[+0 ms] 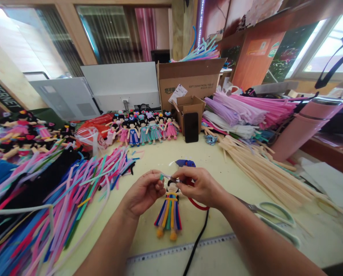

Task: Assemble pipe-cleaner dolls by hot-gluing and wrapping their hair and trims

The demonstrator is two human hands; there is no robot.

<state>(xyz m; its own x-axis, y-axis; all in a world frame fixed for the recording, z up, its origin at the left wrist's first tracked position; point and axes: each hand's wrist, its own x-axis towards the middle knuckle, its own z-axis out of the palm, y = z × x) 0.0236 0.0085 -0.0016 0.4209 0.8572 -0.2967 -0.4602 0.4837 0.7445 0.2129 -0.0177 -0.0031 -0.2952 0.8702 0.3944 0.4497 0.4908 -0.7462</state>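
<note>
My left hand (148, 191) is closed in a pinch on a small green piece of pipe cleaner (161, 177). Facing it, my right hand (198, 188) grips red-handled scissors (198, 205), whose narrow metal end points left to the green piece. My fingers partly hide the scissors, so whether the blades are apart does not show. Just below both hands, a doll (168, 214) of pipe cleaners lies on the table, with black hair, a striped multicoloured skirt and yellow feet. Beyond my right hand rests a blue object (185, 163), its far part tapered.
Loose pipe cleaners (82, 184) heap on the left; beige ones (263, 172) fan out right. Pale-green-handled scissors (275, 218) lie by my right forearm. A ruler strip (160, 255) and black cord (198, 241) cross in front. Finished dolls (142, 128), a phone (191, 127) and a pink flask (306, 128) stand behind.
</note>
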